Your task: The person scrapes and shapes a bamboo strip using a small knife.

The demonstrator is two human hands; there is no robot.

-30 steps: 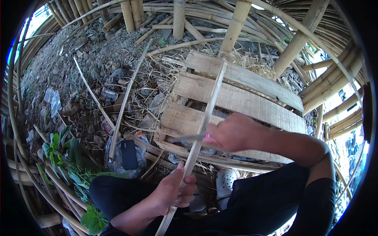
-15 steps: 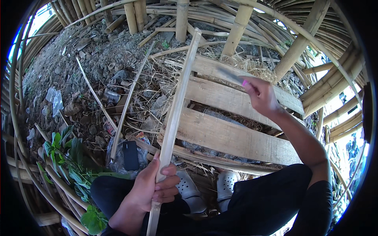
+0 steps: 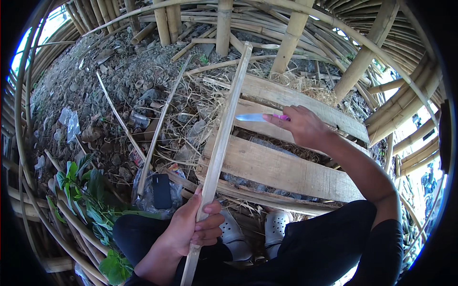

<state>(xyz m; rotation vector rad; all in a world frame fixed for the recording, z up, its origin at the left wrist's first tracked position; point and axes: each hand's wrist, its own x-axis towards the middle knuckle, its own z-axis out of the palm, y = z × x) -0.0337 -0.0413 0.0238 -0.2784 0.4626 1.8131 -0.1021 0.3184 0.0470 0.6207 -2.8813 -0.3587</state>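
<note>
My left hand [image 3: 193, 226] is wrapped round the lower part of a long pale bamboo strip [image 3: 228, 114], which slants up and away over the left end of a slatted wooden pallet [image 3: 286, 167]. In my right hand [image 3: 305, 126] is a knife [image 3: 251, 117] with a pink handle. Its blade points left, the tip close to the strip's right edge; whether they touch I cannot tell. Under the knife lie the pallet's slats.
Two thinner bamboo strips [image 3: 164, 121] lie on the stony ground to the left. A black phone [image 3: 161, 190] rests on clear plastic beside leafy green plants [image 3: 83, 195]. Bamboo posts [image 3: 290, 40] stand behind the pallet. My grey clogs [image 3: 275, 228] are at its near edge.
The knife has come down and left, from above the pallet's far slats to beside the strip. My left hand and the strip have shifted slightly right and down in the picture.
</note>
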